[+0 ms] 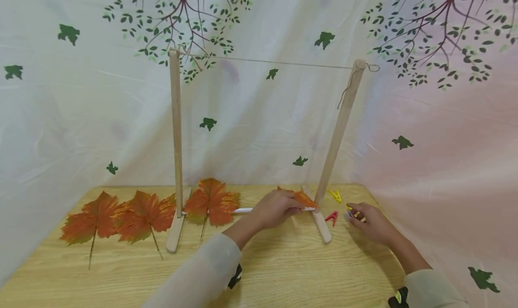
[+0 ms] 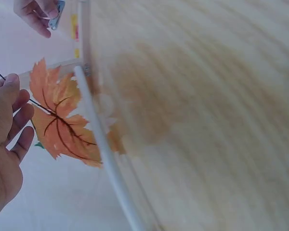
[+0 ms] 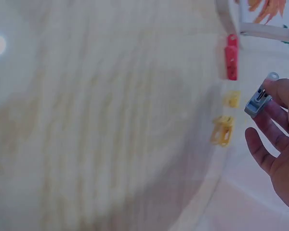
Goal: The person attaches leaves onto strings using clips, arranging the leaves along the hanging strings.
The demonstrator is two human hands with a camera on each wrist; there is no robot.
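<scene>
My left hand point(image 1: 275, 209) pinches the thin dark stem of an orange artificial maple leaf point(image 2: 62, 118) between thumb and fingers. In the left wrist view this leaf spreads out beside the white crossbar point(image 2: 106, 144) of a wooden frame. My right hand point(image 1: 373, 222) is at the right end of the table, pinching a grey-blue clothespin point(image 3: 260, 96) by its handle end. Close to that hand lie a red clothespin point(image 3: 231, 57) and yellow clothespins point(image 3: 223, 132). A string point(image 1: 267, 62) runs between the tops of the frame's two posts with nothing hanging on it.
Three more orange maple leaves point(image 1: 95, 220) lie on the left half of the wooden table point(image 1: 291, 272). The frame's left post point(image 1: 176, 132) and right post point(image 1: 341, 128) stand upright on flat feet. Behind hangs a pale curtain point(image 1: 259, 105) printed with branches and green leaves.
</scene>
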